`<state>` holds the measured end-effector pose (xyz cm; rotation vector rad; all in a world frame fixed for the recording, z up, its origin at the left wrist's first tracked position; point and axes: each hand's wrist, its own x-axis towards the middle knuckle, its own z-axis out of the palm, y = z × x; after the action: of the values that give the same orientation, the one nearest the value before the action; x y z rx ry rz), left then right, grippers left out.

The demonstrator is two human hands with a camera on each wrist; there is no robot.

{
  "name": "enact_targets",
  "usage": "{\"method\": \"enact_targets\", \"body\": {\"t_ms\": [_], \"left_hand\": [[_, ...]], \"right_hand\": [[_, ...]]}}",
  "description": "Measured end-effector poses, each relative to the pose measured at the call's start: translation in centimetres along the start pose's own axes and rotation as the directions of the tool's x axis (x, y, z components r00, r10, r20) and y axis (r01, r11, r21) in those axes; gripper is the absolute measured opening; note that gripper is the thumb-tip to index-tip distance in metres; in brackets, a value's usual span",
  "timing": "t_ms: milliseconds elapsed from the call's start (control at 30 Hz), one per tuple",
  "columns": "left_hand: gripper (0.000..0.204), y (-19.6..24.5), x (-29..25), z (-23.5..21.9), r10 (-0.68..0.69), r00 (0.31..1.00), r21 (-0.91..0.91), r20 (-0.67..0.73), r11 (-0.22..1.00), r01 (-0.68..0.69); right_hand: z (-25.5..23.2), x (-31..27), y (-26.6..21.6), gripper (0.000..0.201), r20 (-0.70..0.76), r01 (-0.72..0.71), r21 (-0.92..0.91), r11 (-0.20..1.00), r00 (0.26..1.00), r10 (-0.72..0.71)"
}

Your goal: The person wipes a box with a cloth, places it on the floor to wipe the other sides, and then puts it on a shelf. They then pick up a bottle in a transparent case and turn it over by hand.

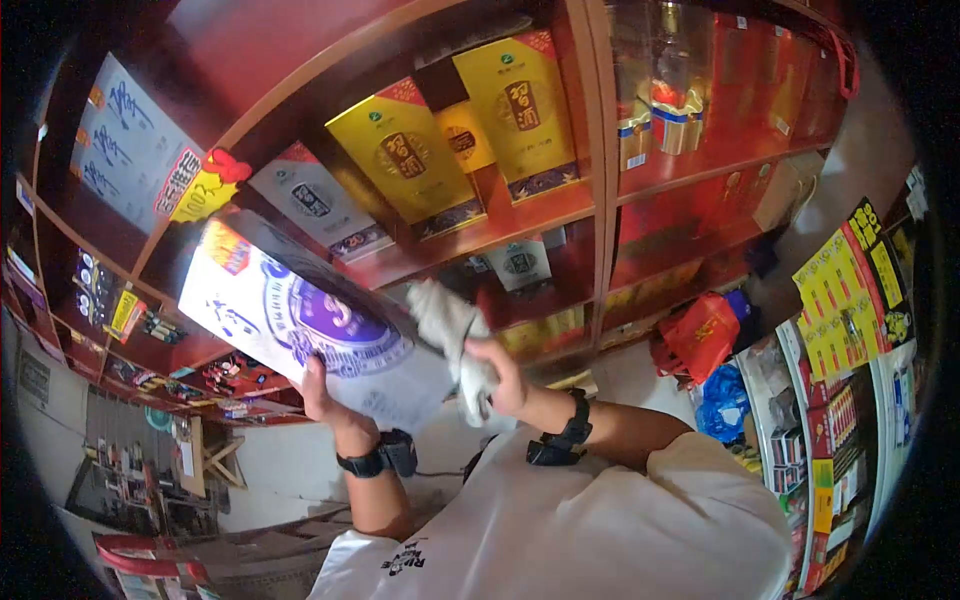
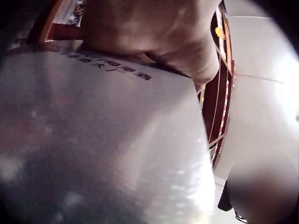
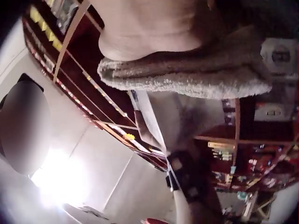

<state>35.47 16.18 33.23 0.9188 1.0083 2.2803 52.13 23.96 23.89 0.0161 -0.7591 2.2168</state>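
A large white box with a purple round emblem (image 1: 335, 310) is held up tilted in front of the shelves. My left hand (image 1: 322, 395) grips its lower edge, the thumb lying on the printed face and the other fingers hidden behind. In the left wrist view the box's pale, shiny side (image 2: 103, 135) fills much of the picture below the hand (image 2: 154, 32). My right hand (image 1: 506, 378) holds a bunched greyish-white cloth (image 1: 447, 318) right beside the box's right end. In the right wrist view the fluffy folded cloth (image 3: 187, 77) hangs under the hand (image 3: 154, 28).
Wooden shelves ahead carry yellow boxes (image 1: 405, 160), a silver box (image 1: 318, 203) and bottles (image 1: 680, 100). A yellow price tag (image 1: 207, 195) sticks out near the held box. Red bags (image 1: 700, 335) and a blue bag (image 1: 722, 402) lie at the right, beside a stocked rack (image 1: 825, 440).
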Motion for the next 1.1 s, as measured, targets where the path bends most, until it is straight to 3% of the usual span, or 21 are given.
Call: {"method": "enact_targets", "body": {"t_ms": [33, 100, 133, 233, 400, 467, 500, 533, 600, 633, 667, 700, 733, 800, 833, 867, 900, 933, 967, 1000, 1100], "left_hand": [[0.065, -0.6, 0.4, -0.3, 0.032, 0.999, -0.023, 0.029, 0.999, -0.032], [0.054, -1.8, 0.5, 0.3, 0.17, 0.983, 0.034, 0.066, 0.984, -0.173], [0.057, -3.1, 0.4, 0.0, 0.255, 0.963, 0.03, 0.083, 0.966, -0.258], [0.074, -4.0, -1.4, 2.7, 0.381, 0.913, 0.016, 0.148, 0.922, -0.387], [0.098, -4.7, 0.1, -0.2, 0.354, 0.935, 0.07, 0.002, 0.933, -0.353], [0.103, -5.0, 1.9, -2.1, 0.615, 0.766, 0.403, 0.185, 0.664, -0.63], [0.108, -3.5, 2.0, -2.2, 0.583, 0.78, 0.415, 0.228, 0.666, -0.619], [0.108, -3.2, 2.2, -3.0, 0.593, 0.774, 0.42, 0.223, 0.658, -0.625], [0.113, -2.7, 1.7, -5.1, 0.616, 0.689, 0.597, 0.382, 0.405, -0.692], [0.12, -1.7, 0.9, -5.8, 0.536, 0.688, 0.706, 0.489, 0.22, -0.673], [0.129, -2.1, 0.7, -6.7, 0.551, 0.681, 0.656, 0.483, 0.287, -0.698], [0.133, -1.7, 0.0, -5.8, 0.516, 0.702, 0.648, 0.492, 0.321, -0.69], [0.137, -1.0, -0.9, -4.7, 0.476, 0.722, 0.64, 0.502, 0.357, -0.68], [0.139, -0.3, -1.7, -4.1, 0.437, 0.673, 0.614, 0.597, 0.29, -0.734], [0.134, 0.2, -2.5, -4.1, 0.358, 0.661, 0.673, 0.66, 0.111, -0.731], [0.13, 0.3, -3.0, -4.1, 0.267, 0.654, 0.693, 0.708, -0.079, -0.717], [0.12, -0.4, -2.6, -4.3, 0.289, 0.606, 0.621, 0.741, 0.046, -0.782], [0.12, -0.4, -2.5, -4.4, 0.278, 0.606, 0.617, 0.746, 0.054, -0.785], [0.117, -0.3, -2.4, -4.4, 0.215, 0.603, 0.606, 0.768, 0.06, -0.794], [0.114, -0.1, -2.3, -4.1, 0.154, 0.599, 0.597, 0.786, 0.063, -0.8], [0.109, 0.9, -1.5, -3.7, 0.112, 0.595, 0.602, 0.796, -0.036, -0.798]], "right_hand": [[-0.6, -0.1, 1.1, 0.063, -0.1, -0.066, 0.158, 0.985, 0.992, 0.083], [0.5, 1.6, 0.7, 0.066, -0.097, -0.009, 0.474, 0.881, 0.993, 0.063], [2.0, 2.5, -0.2, 0.071, -0.212, 0.043, 0.505, 0.862, 0.974, 0.076], [-0.2, 4.6, -0.4, 0.08, -0.091, -0.065, 0.522, 0.85, 0.987, 0.131], [-1.6, 1.9, 1.8, 0.078, -0.144, -0.182, 0.422, 0.888, 0.954, 0.264], [-2.0, 0.4, 1.8, 0.069, -0.041, -0.188, 0.483, 0.855, 0.971, 0.237], [-2.4, -0.2, 1.4, 0.068, 0.167, -0.204, 0.594, 0.778, 0.978, 0.129], [-3.2, -0.5, 1.2, 0.069, -0.012, -0.178, 0.488, 0.854, 0.977, 0.211], [-3.5, -1.3, -0.3, 0.083, 0.078, -0.133, 0.56, 0.818, 0.991, 0.108], [-3.2, -1.5, -1.8, 0.083, -0.009, -0.077, 0.512, 0.855, 0.995, 0.095], [-2.2, -0.9, -4.2, 0.083, -0.098, -0.019, 0.458, 0.889, 0.993, 0.072], [-3.2, 0.0, -5.4, 0.081, -0.086, 0.087, 0.365, 0.927, 0.995, -0.059], [-0.8, 0.5, -8.0, 0.08, -0.019, 0.108, 0.4, 0.91, 0.994, -0.109], [2.2, 1.1, -10.9, 0.064, -0.173, 0.229, 0.144, 0.963, 0.964, -0.203], [2.6, 1.1, -11.9, 0.067, -0.12, 0.147, -0.241, 0.959, 0.976, -0.18], [4.7, 1.3, -12.9, 0.069, -0.039, 0.108, -0.434, 0.895, 0.99, -0.138], [6.7, 1.4, -13.9, 0.07, 0.043, 0.102, -0.61, 0.786, 0.994, -0.096], [8.6, 2.3, -14.0, 0.071, 0.231, 0.259, -0.784, 0.564, 0.965, -0.123], [10.4, 3.2, -14.2, 0.072, 0.41, 0.435, -0.849, 0.301, 0.9, -0.146], [10.5, 3.6, -14.1, 0.075, 0.633, 0.599, -0.76, -0.254, 0.77, -0.078], [9.1, 3.1, -13.1, 0.071, 0.636, 0.626, -0.772, -0.113, 0.757, -0.152]]}}
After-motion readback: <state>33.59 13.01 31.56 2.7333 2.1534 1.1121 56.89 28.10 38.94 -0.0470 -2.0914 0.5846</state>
